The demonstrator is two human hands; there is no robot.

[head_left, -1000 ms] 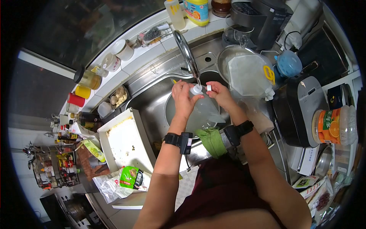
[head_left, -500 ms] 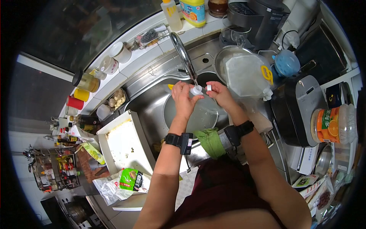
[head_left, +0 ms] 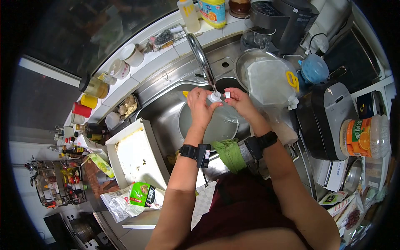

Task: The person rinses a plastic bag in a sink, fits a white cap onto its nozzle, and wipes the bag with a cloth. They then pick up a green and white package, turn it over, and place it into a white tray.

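Under the chrome faucet [head_left: 203, 58], my left hand [head_left: 200, 109] grips a small white plastic piece with a round open mouth [head_left: 215, 97], possibly a bottle neck. The faucet's tip is right above that mouth, and water runs there. To its right, my right hand [head_left: 240, 104] pinches a small white cap [head_left: 227, 95] between thumb and fingers. The two white pieces are apart, though close. Below both hands, a large round basin [head_left: 196, 129] with water sits in the steel sink [head_left: 160, 106]. My left palm hides the rest of the white piece.
A green cloth [head_left: 230, 155] hangs over the sink's front edge. Left of the sink lies a dirty white tray [head_left: 139, 160]. A clear bag-like container [head_left: 266, 81] with a yellow handle stands at right, near a black appliance [head_left: 329, 121]. Jars [head_left: 132, 55] line the sill.
Both hands stay almost in place, still holding the two white pieces. Water now splashes more visibly to the right below my right hand.
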